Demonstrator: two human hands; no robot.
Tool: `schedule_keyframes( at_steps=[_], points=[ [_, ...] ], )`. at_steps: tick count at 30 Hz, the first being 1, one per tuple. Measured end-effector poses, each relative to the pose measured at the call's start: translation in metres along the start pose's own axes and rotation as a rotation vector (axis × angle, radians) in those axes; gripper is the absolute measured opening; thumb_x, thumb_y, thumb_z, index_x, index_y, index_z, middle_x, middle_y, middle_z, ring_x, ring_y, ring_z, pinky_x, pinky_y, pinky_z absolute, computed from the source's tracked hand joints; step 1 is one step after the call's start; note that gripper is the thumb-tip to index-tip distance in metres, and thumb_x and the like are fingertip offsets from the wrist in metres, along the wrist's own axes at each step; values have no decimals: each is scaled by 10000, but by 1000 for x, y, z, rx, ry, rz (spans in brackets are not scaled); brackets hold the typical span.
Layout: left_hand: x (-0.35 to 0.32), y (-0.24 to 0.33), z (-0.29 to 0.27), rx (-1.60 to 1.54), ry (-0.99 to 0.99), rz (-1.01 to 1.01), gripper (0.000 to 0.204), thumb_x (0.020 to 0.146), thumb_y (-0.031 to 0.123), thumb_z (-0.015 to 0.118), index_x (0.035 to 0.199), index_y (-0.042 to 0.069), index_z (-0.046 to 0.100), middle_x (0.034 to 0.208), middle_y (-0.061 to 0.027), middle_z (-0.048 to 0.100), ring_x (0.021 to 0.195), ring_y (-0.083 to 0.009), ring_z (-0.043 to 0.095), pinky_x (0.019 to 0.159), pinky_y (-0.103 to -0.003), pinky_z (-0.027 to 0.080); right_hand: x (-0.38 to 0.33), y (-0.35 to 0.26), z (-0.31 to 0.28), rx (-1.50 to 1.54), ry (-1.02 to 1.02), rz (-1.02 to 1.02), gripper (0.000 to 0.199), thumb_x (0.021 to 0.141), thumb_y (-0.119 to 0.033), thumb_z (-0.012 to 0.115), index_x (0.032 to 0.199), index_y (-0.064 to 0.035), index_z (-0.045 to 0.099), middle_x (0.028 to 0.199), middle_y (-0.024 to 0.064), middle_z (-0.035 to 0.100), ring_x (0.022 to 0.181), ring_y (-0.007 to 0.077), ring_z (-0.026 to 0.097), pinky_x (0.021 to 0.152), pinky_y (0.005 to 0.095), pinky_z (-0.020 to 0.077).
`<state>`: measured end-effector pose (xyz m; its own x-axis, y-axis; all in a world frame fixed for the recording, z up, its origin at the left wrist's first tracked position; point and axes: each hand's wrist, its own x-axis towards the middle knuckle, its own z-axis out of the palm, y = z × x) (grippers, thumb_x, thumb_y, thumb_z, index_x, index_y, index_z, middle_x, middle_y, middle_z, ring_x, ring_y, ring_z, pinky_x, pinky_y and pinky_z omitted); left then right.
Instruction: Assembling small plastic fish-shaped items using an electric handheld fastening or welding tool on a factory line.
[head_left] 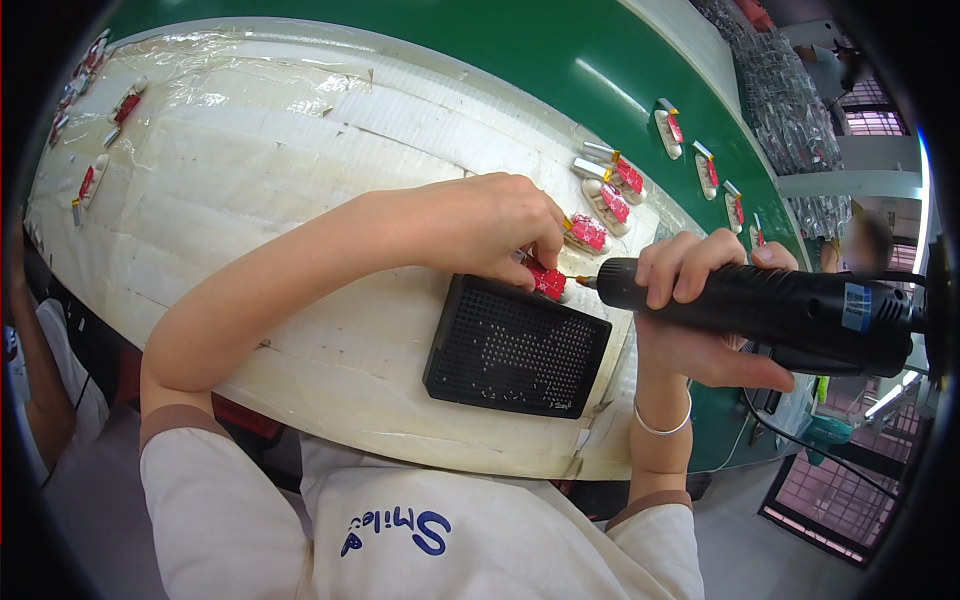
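Observation:
My right hand (690,290) is wrapped round a black electric screwdriver (790,312) that lies nearly level and points left. Its bit touches or nearly touches a small red part (547,281), which my left hand (490,228) pinches at the far edge of a black tray. The underside of that part is hidden by my fingers. Rows of tiny silvery screws fill much of the black perforated tray (450,345), with some lying loose. Just beyond my left fingertips sits a red-and-white assembly (588,232) with a metallic end.
Similar assemblies (606,203) stand beyond my hands, and others (707,175) line the green surface (480,40). A few more (90,185) lie far left on the film-covered pale worktop (250,130). A cable (800,440) hangs at right. Another person's arm (40,390) shows at the left edge.

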<state>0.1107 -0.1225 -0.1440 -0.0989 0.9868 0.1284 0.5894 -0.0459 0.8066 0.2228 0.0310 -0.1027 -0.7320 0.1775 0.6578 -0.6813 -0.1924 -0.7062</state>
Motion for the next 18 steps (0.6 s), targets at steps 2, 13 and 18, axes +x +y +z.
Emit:
schedule_keyframes(
  at_steps=[2, 13, 18],
  points=[
    [-3, -1, 1, 4, 12, 7, 176, 680, 68, 707, 824, -9, 640, 842, -105, 605, 768, -248, 592, 688, -320, 485, -1, 2, -1, -29, 17, 14, 927, 606, -859, 360, 1122, -91, 310, 642, 111, 473, 458, 206, 484, 452, 336, 457],
    [-1, -2, 1, 8, 18, 5, 170, 683, 67, 707, 814, -16, 637, 851, -108, 607, 773, -248, 589, 697, -323, 482, 2, 5, -2, -4, 33, 77, 874, 663, -839, 314, 1125, -97, 341, 626, 83, 443, 453, 172, 458, 452, 312, 433],
    [0, -1, 0, 3, 11, 10, 172, 676, 64, 708, 805, -22, 635, 850, -116, 603, 773, -258, 586, 695, -327, 477, 0, 6, 0, -24, -46, 29, 908, 620, -846, 332, 1102, -77, 328, 627, 108, 471, 454, 190, 473, 437, 308, 451]
  ],
)
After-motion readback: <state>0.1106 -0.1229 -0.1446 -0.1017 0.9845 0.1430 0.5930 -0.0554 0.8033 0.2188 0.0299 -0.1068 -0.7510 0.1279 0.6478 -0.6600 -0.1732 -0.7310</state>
